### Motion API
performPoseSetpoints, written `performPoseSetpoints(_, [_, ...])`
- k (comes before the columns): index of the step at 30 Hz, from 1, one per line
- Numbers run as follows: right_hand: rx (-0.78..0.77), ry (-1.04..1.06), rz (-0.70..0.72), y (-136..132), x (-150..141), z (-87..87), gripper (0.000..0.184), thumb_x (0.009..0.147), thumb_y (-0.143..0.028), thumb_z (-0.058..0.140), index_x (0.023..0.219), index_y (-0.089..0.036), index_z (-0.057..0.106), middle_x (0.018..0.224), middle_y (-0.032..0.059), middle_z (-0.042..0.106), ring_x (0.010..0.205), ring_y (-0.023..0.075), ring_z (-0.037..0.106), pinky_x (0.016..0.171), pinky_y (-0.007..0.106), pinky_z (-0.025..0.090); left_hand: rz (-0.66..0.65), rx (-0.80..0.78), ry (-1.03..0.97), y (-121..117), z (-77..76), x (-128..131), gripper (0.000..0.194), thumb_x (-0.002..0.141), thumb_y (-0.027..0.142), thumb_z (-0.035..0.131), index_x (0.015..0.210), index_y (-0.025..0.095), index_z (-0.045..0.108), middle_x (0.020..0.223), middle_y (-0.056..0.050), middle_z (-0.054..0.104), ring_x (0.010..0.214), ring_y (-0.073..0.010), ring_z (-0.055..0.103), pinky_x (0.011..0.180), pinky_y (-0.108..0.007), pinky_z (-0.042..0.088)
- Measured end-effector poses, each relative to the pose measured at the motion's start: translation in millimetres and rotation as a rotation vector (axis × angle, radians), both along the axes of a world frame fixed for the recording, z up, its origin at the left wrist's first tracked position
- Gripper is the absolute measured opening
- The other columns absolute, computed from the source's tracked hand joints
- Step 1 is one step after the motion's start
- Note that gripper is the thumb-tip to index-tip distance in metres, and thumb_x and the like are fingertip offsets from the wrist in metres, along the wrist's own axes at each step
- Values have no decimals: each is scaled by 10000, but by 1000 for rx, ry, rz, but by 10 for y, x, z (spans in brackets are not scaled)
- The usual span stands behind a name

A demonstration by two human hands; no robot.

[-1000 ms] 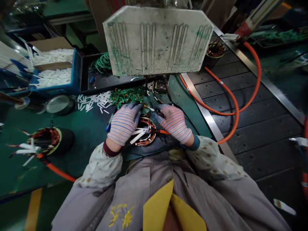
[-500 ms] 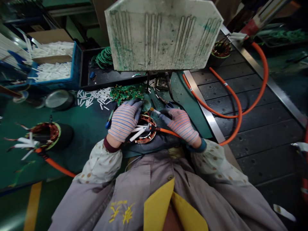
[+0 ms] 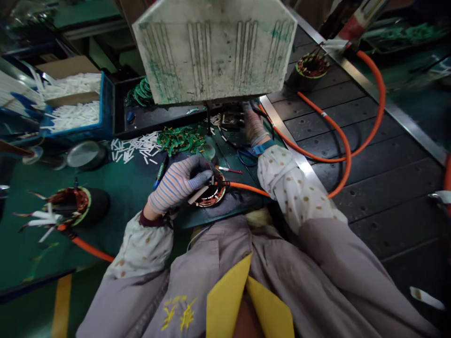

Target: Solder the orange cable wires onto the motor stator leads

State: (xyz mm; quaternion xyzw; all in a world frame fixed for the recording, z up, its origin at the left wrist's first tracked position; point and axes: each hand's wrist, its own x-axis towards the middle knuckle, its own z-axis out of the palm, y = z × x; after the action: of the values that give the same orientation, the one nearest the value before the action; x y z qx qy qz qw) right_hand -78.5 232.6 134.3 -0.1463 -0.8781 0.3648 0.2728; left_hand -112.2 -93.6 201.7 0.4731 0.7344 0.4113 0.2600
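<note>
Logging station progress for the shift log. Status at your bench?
Left hand on the copper-wound stator, white sleeves in its leads. Right hand up by a small dark tray. Orange cable runs off the stator.

The left glove (image 3: 178, 184) has blue, pink and white stripes with grey fingertips, and the right glove (image 3: 254, 129) looks the same, edged by a teal cuff (image 3: 262, 148). The sleeve covers (image 3: 287, 185) are cream with brown dots. The smock (image 3: 282, 263) is grey, with a yellow collar (image 3: 225, 300) and yellow embroidery (image 3: 178, 312). The coil (image 3: 213, 197) shows copper-orange windings. The bench (image 3: 116, 206) is dark green, the cable (image 3: 338, 126) bright orange, and the crate (image 3: 107, 108) blue, holding white tubes (image 3: 72, 115).
</note>
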Motion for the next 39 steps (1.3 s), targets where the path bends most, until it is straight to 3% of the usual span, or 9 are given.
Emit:
performPoseSetpoints(3, [-67,83,-185,-81,322,159,630,1143,-371,482,529,-245,542,817,0,814,888,58,729,712,201,544,34,-47,52,21,-6,-23,399,1057,615,660,1003,222,711,939,-50,786,863,-256,712,847,-389,552])
performPoseSetpoints(7, [-4,121,-283,-915,1153,177,149,1061,-270,801,981,-176,885,996,71,881,947,206,807,878,328,677,91,-65,58,65,-46,-7,370,1044,602,606,983,240,654,941,-50,763,875,-258,694,892,-400,561])
performPoseSetpoints(10, [89,248,-260,-1648,1391,-13,322,1171,-379,603,1268,-245,880,1140,105,866,1023,273,801,926,429,662,136,-89,95,130,-65,-27,377,1010,620,614,964,247,646,913,-44,748,852,-258,679,878,-399,556])
performPoseSetpoints(13, [223,407,-305,-1957,1166,-273,389,1196,-395,495,1245,-272,861,1074,104,796,994,287,741,896,459,619,178,-105,100,179,-58,-64,391,979,637,635,948,248,657,901,-38,752,835,-252,671,878,-391,566])
performPoseSetpoints(17, [203,400,-256,-1771,905,-407,406,1196,-344,469,1345,-292,843,1184,105,748,1120,290,716,1015,490,610,226,-97,83,198,-61,-87,384,958,630,639,913,250,654,882,-33,759,825,-244,671,878,-382,573])
performPoseSetpoints(22, [209,213,-88,-1581,1068,-251,423,1151,-301,552,1422,-321,875,1289,121,703,1239,326,677,1117,529,585,244,-83,114,186,-94,-57,382,952,611,642,933,234,693,872,-28,764,808,-237,669,829,-374,537])
performPoseSetpoints(31, [163,92,-69,-1661,1161,-123,392,1142,-294,576,1370,-265,894,1266,139,738,1219,345,694,1107,559,599,267,-62,-15,149,-128,-31,412,994,602,691,974,199,772,903,-40,801,857,-242,703,834,-361,552])
performPoseSetpoints(34, [189,36,-75,-1591,1193,-47,393,1141,-302,578,1359,-255,901,1256,142,744,1210,342,689,1100,544,589,328,-84,159,180,-168,4,359,1009,534,673,1031,197,794,937,-58,776,890,-264,706,870,-391,571])
performPoseSetpoints(39, [271,-138,54,-1427,1175,-76,303,1090,-350,656,1203,-256,921,1111,117,759,1093,327,665,1054,522,560,255,-227,614,254,-142,41,283,1050,386,655,1123,187,842,1339,-183,741,1296,-409,700,1114,-502,577])
